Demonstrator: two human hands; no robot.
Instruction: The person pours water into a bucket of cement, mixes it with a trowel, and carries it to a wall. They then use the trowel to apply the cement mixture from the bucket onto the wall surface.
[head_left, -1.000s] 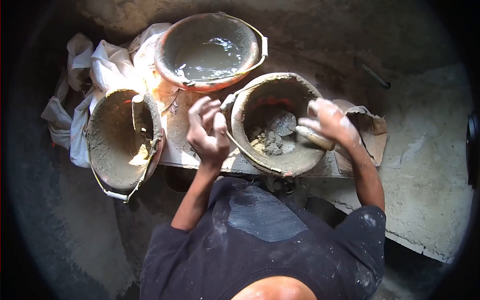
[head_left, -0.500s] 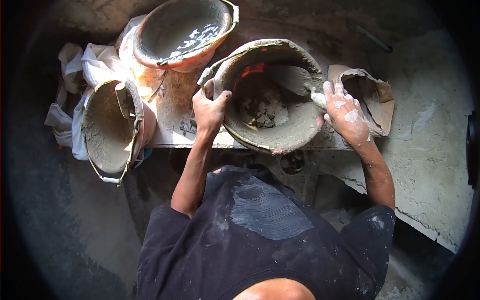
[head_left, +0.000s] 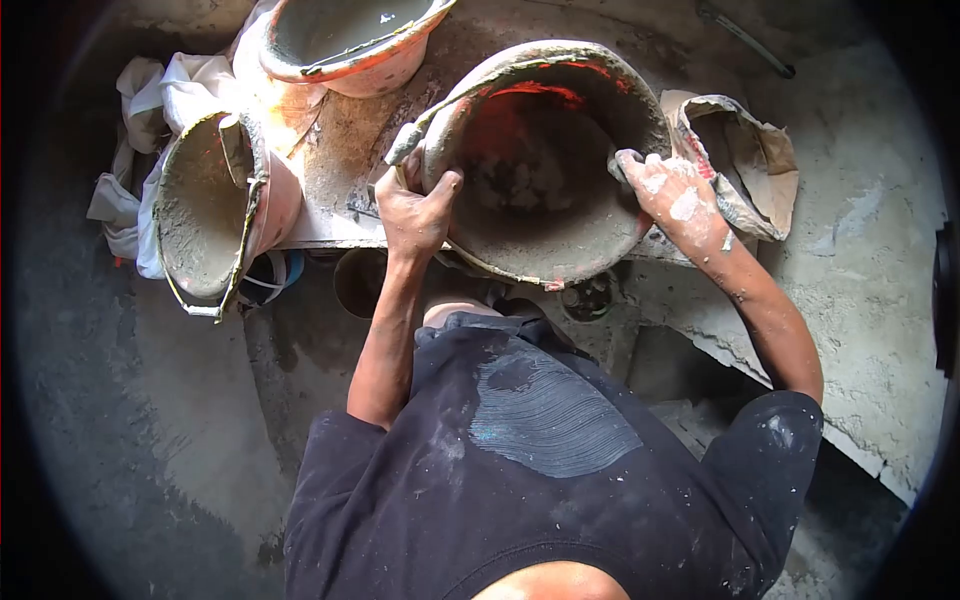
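Note:
A large bucket (head_left: 560, 250), coated inside with grey mortar, is tilted between my hands at the edge of the ledge. My left hand (head_left: 415, 212) grips its left rim, thumb inside, beside the handle grip. At the right rim, my right hand (head_left: 672, 200), smeared with white, has its fingers curled round what looks like a tool handle; the tool's blade cannot be made out now. Grey clumps (head_left: 525, 185) lie in the shaded bottom of the bucket.
Another bucket (head_left: 375, 72) stands behind on the ledge (head_left: 340, 200). A tilted bucket (head_left: 205, 215) with a handle inside is at the left, beside white sacks (head_left: 140, 110). An open paper bag (head_left: 770, 175) lies at the right. Small containers are below the ledge.
The large bucket has tipped so that its bottom is more shaded. The trowel blade seen inside it before no longer shows. My right hand has shifted slightly left, and the view has moved.

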